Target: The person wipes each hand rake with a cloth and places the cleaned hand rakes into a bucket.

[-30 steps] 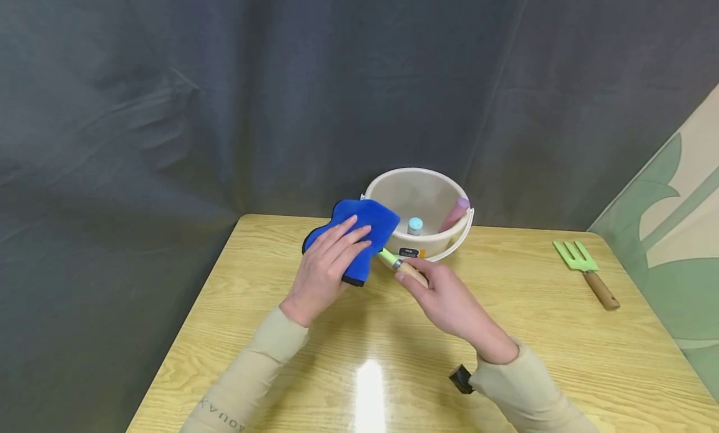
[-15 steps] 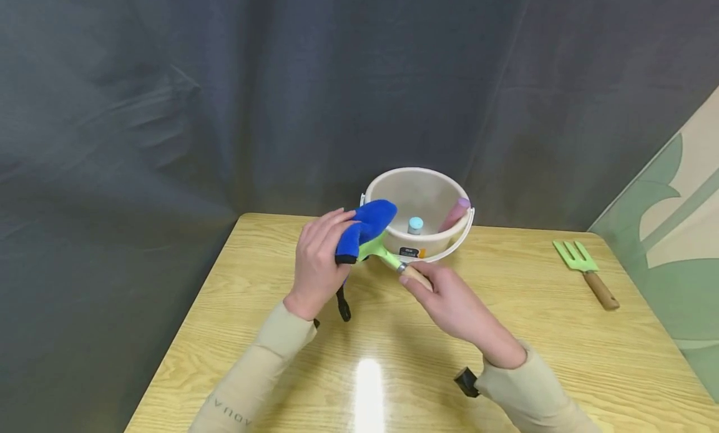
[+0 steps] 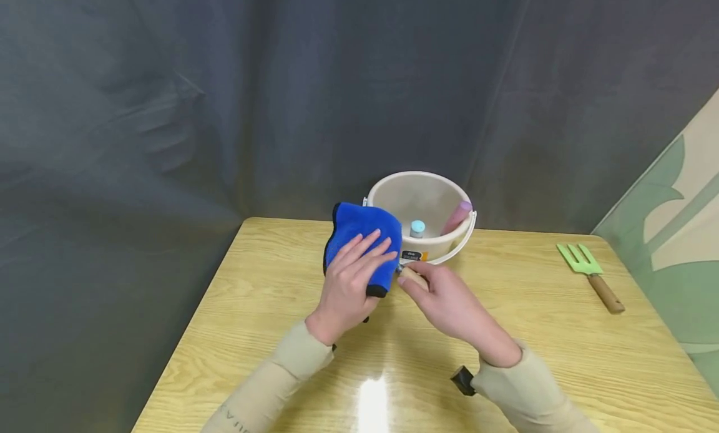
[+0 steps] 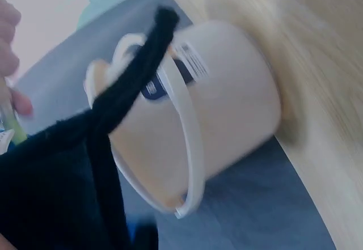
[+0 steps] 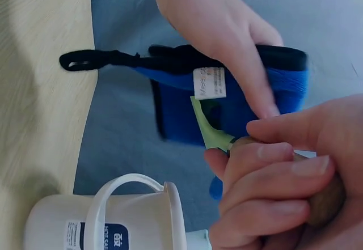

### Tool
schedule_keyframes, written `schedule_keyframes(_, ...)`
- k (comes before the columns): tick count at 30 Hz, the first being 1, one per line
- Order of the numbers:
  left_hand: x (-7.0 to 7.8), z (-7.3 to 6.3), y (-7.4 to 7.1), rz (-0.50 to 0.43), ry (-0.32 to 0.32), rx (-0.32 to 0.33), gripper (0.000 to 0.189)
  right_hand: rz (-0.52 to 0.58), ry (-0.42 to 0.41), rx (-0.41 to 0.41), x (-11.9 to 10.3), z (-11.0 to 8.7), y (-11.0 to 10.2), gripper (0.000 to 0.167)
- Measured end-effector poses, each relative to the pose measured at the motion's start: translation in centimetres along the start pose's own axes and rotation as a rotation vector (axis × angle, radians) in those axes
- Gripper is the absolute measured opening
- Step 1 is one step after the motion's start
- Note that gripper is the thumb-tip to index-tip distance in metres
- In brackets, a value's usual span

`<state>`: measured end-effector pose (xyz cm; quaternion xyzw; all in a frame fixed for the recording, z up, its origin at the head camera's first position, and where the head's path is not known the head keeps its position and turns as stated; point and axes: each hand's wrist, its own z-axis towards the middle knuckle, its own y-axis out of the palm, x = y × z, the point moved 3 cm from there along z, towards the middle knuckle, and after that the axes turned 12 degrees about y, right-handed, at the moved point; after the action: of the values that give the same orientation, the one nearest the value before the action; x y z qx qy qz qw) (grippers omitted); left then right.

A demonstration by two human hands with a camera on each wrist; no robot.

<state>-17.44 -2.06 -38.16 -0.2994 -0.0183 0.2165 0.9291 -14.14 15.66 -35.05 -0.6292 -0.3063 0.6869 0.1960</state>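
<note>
My left hand [image 3: 351, 289] lies over a blue cloth [image 3: 367, 221] with black edging, its fingers stretched across the top. In the right wrist view the thumb presses the cloth's other side, so the cloth is pinched around the head of a hand trowel [image 5: 211, 132]. Only a light-green part of that trowel shows; the rest of its head is covered. My right hand [image 3: 449, 302] grips its wooden handle [image 3: 415, 278], fingers curled round it. A white label [image 5: 209, 83] and a black loop [image 5: 85, 59] hang from the cloth.
Just behind the hands stands a white bucket [image 3: 438, 246] with its handle down. Inside are a blue-topped item [image 3: 417, 227] and a purple cylinder [image 3: 457, 218]. A green hand fork [image 3: 590, 276] lies at the table's right. A dark curtain [image 3: 359, 96] hangs behind.
The left hand first folded the cloth back, exposing the trowel's green head, then spread it over the head again, slightly further right. The right hand keeps its grip nearly in place.
</note>
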Motion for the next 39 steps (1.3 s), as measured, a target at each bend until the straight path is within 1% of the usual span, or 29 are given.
schedule_keyframes(4,1.0,0.4,0.3,-0.016,0.046,0.012,0.043,-0.025,-0.023,0.021,-0.1,0.2,0.2,0.028)
schedule_keyframes(8,1.2,0.3,0.3,-0.018,0.067,0.013,0.042,-0.025,-0.024,0.022,-0.1,0.2,0.3,0.028)
schedule_keyframes(11,0.6,-0.3,0.3,-0.026,0.075,-0.013,0.043,-0.009,-0.048,0.021,0.0,0.2,0.4,0.029)
schedule_keyframes(15,-0.5,-1.3,0.2,-0.016,0.066,-0.089,0.055,0.022,-0.066,0.009,0.1,0.3,0.7,0.027)
schedule_keyframes(18,-1.1,-1.8,0.1,0.007,0.060,-0.139,0.067,0.027,-0.042,-0.006,0.2,0.3,0.8,0.019)
schedule_keyframes(21,-1.6,-2.2,0.0,0.018,0.062,-0.166,0.075,0.020,-0.010,-0.014,0.3,0.4,0.9,0.014)
schedule_keyframes(25,-2.1,-2.5,-0.3,0.022,0.068,-0.193,0.083,0.021,0.003,-0.019,0.5,0.5,0.8,0.016)
schedule_keyframes(29,-2.3,-2.5,-0.8,0.012,0.063,-0.176,0.080,0.030,-0.006,-0.027,0.6,0.6,0.8,0.016)
schedule_keyframes(34,-2.7,-2.6,-1.2,-0.044,0.044,-0.129,0.062,0.021,-0.014,-0.032,0.8,0.7,0.6,0.017)
schedule_keyframes(36,-3.0,-2.7,-1.6,-0.071,0.018,-0.090,0.054,0.023,-0.006,-0.038,1.0,0.6,0.4,0.018)
schedule_keyframes(39,-3.8,-2.9,-2.4,-0.081,-0.048,0.002,0.049,0.034,0.004,-0.048,1.1,0.2,0.1,0.018)
